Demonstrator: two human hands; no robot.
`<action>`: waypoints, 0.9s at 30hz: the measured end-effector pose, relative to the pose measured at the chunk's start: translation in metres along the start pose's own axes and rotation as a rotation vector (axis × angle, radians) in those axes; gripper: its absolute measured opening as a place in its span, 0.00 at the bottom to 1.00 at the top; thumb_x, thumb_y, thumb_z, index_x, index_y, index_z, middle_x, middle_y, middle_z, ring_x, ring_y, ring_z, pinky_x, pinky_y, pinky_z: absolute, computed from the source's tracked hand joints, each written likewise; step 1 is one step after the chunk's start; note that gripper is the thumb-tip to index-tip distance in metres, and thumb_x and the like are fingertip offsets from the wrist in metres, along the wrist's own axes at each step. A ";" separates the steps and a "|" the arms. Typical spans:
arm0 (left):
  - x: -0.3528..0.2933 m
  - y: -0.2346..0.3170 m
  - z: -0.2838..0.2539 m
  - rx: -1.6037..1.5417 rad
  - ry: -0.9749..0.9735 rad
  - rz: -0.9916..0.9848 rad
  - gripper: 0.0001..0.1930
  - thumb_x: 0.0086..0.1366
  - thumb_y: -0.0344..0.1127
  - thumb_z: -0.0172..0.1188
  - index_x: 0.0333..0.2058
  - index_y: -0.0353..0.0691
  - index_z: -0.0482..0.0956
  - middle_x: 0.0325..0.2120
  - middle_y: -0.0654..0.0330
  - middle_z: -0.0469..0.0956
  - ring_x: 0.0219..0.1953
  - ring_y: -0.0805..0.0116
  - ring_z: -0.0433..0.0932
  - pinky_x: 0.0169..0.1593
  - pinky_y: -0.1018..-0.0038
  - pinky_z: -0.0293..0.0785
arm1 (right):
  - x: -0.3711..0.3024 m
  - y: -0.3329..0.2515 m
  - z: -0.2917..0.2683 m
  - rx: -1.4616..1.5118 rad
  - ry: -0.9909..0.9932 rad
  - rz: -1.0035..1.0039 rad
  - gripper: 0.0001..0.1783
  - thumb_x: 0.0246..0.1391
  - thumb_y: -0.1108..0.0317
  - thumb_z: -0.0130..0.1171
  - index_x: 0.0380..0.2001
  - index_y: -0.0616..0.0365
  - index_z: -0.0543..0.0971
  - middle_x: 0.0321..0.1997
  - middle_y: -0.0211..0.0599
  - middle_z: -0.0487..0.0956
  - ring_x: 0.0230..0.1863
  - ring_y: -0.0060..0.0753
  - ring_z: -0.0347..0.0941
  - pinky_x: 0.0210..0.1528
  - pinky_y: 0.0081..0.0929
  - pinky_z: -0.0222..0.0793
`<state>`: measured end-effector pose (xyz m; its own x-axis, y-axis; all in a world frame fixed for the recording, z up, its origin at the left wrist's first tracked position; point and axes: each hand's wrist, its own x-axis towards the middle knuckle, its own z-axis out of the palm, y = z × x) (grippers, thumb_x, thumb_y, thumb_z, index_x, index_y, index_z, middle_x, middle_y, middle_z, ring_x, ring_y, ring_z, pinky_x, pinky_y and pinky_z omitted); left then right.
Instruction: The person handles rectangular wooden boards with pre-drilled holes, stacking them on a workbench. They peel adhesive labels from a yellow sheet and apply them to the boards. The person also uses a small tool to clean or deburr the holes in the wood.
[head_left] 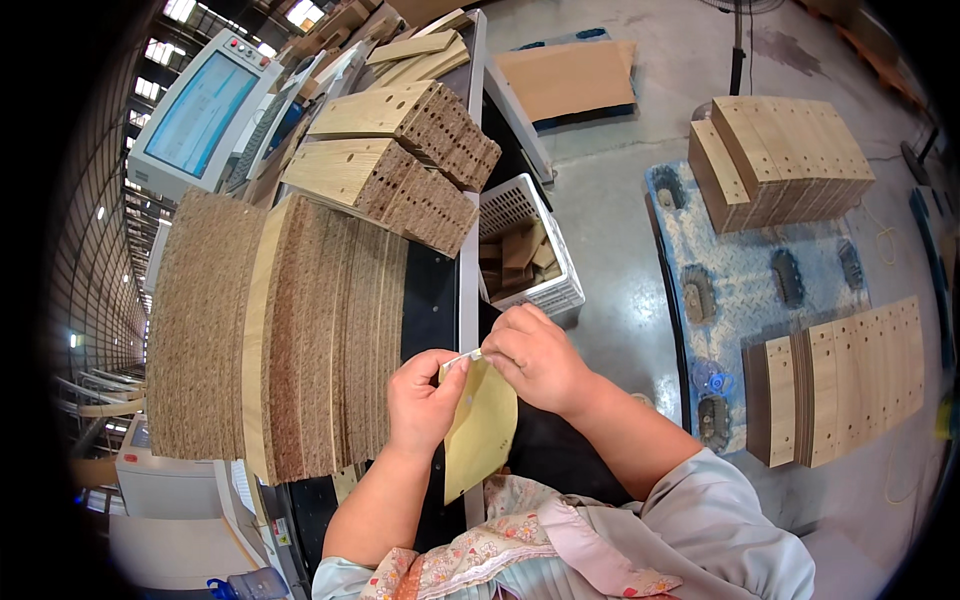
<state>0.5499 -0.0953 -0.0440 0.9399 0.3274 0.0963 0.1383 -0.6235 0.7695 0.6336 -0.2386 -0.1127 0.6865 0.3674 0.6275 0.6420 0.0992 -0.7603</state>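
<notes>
Computer screen (205, 115): upper left of the frame; it tips back, maybe so it is easy to see.
Big board stack (200, 330): left side of the frame; the boards stand on edge, packed side by side, perhaps so they prop each other up.
Blocks with holes (345, 170): upper middle; they lie in two bunches, with rough, holed ends toward the crate; the neat bunches likely keep like with like.
Left hand (422, 400): middle of the frame; thumb and finger pinch the near end of the white strip (455, 362); the rest curl in.
Yellow sheet (485, 430): just below the fingertips, hanging down; it looks thin and floppy, so a hold at the top seems enough.
White crate (562, 292): above the hands; its wood scraps (522, 250) lie jumbled, probably because order does not matter there.
Right hand (540, 355): middle; thumb and fingers press together at the strip's other end; two hands likely keep it steady; I cannot tell which fingertip grips what.
Blue pallet (735, 270): right side; it bears an upper stack (790, 150) and a lower stack (850, 380), both holed, set apart.
</notes>
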 end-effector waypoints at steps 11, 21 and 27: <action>0.077 0.029 -0.066 0.283 -0.104 0.384 0.03 0.52 0.28 0.63 0.24 0.37 0.78 0.42 0.55 0.75 0.46 0.61 0.72 0.48 0.69 0.67 | -0.003 0.038 -0.009 0.515 0.213 0.383 0.03 0.47 0.77 0.61 0.27 0.59 0.76 0.31 0.30 0.71 0.33 0.23 0.68 0.36 0.20 0.65; 0.260 0.064 -0.095 0.288 -0.667 0.294 0.05 0.47 0.31 0.63 0.20 0.41 0.75 0.66 0.52 0.52 0.70 0.52 0.34 0.67 0.59 0.33 | 0.024 0.117 0.023 0.609 0.360 0.451 0.03 0.49 0.77 0.60 0.26 0.61 0.75 0.31 0.29 0.69 0.31 0.18 0.66 0.35 0.18 0.64; 0.260 0.042 -0.078 0.237 -0.639 0.468 0.05 0.44 0.29 0.62 0.17 0.37 0.75 0.67 0.50 0.49 0.71 0.54 0.37 0.67 0.63 0.34 | 0.097 0.189 0.023 0.290 0.415 0.334 0.04 0.47 0.75 0.60 0.27 0.61 0.75 0.30 0.33 0.69 0.30 0.28 0.68 0.35 0.23 0.66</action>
<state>0.7757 0.0190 0.0632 0.9030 -0.4256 -0.0589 -0.3165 -0.7517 0.5787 0.8139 -0.1633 -0.1997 0.9480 0.0366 0.3162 0.2901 0.3097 -0.9055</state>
